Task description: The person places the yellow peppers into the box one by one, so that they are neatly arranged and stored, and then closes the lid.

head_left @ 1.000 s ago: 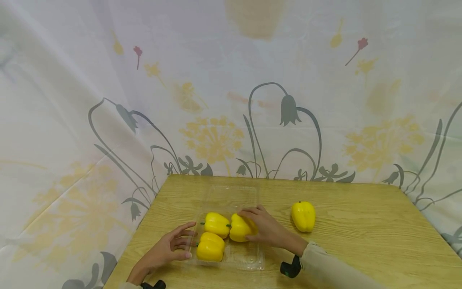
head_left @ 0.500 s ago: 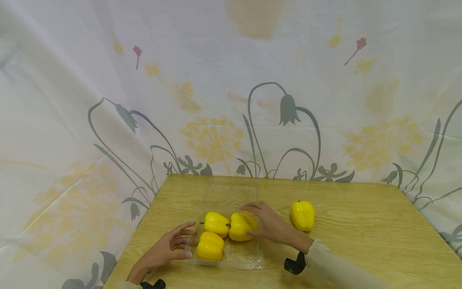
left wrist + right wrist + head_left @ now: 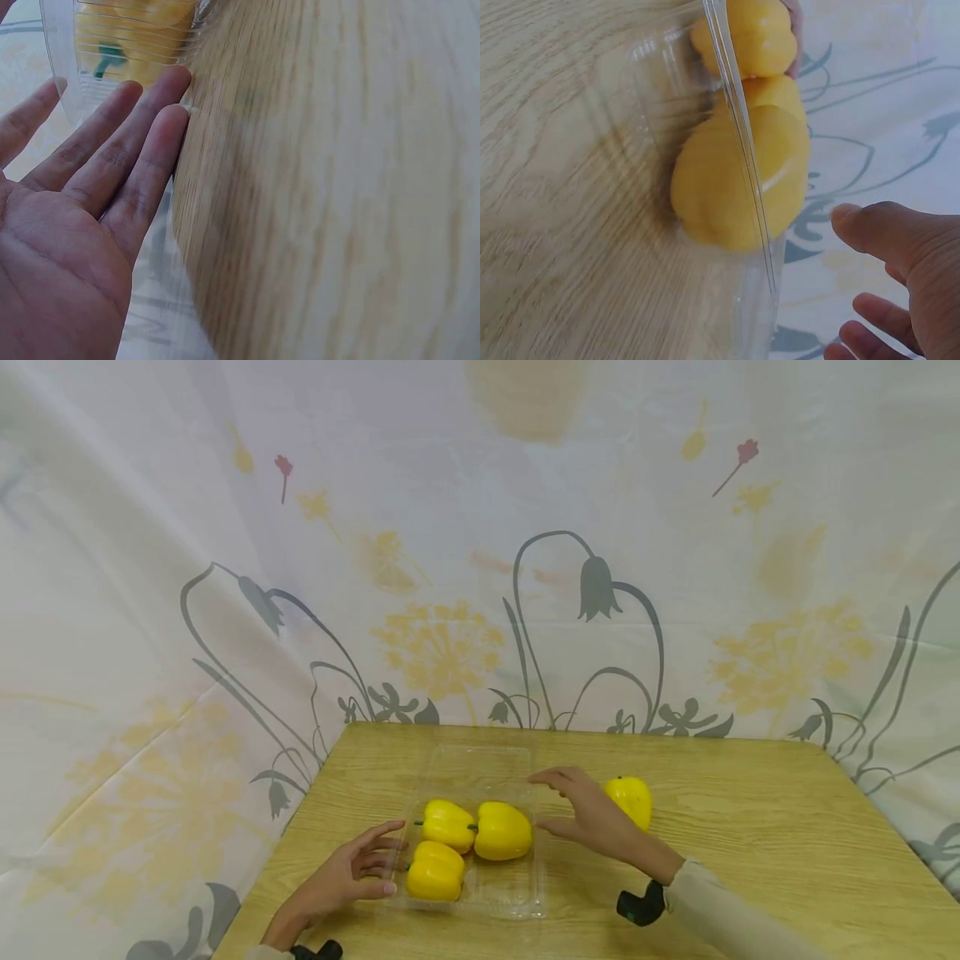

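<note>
A clear plastic clamshell box (image 3: 504,893) lies open on the table, its lid (image 3: 483,766) folded back toward the wall. Inside it sit a yellow bell pepper (image 3: 447,825) at back left, another yellow bell pepper (image 3: 435,872) at front left and a third yellow bell pepper (image 3: 503,832) at back right. My left hand (image 3: 347,875) is at the box's left side, fingers extended; the left wrist view has the fingertips (image 3: 171,84) by its ribbed wall. Just off the right wall, my right hand (image 3: 592,814) holds nothing, thumb and fingers spread apart.
Behind my right hand, a loose yellow bell pepper (image 3: 633,799) stands on the wooden table (image 3: 757,843), partly hidden by that hand. A flower-printed cloth (image 3: 450,568) hangs along the table's back and left sides. Black wrist mounts (image 3: 641,906) are strapped below both hands.
My right hand has let go of the back-right bell pepper and moved right, out of the box. That pepper stays in the box, and my left hand has kept its place.
</note>
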### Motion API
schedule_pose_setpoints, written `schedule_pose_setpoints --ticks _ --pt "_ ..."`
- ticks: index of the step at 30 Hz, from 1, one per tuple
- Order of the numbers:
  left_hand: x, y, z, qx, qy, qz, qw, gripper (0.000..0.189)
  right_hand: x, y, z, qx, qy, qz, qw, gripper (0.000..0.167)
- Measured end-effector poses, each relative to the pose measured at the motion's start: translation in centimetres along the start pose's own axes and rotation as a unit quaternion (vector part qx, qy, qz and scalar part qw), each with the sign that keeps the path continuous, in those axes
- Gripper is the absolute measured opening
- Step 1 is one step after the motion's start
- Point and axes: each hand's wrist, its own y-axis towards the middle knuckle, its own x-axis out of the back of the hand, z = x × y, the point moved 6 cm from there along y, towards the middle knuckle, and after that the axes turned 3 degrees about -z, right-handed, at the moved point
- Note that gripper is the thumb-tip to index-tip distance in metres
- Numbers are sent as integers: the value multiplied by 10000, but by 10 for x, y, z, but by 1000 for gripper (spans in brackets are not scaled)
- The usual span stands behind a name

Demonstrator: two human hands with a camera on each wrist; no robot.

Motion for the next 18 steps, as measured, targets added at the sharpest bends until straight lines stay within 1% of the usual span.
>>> schedule_pose_setpoints --ticks 5,11,18 --pt "1 0 1 58 17 -44 10000 78 12 -7 -9 56 -108 -281 9995 56" --pt "1 -1 3 132 44 -101 9999 77 22 -16 -26 -71 -293 -568 9979 56" --pt "1 0 3 125 51 -102 9999 77 36 -28 -47 -223 -634 -810 9945 56"
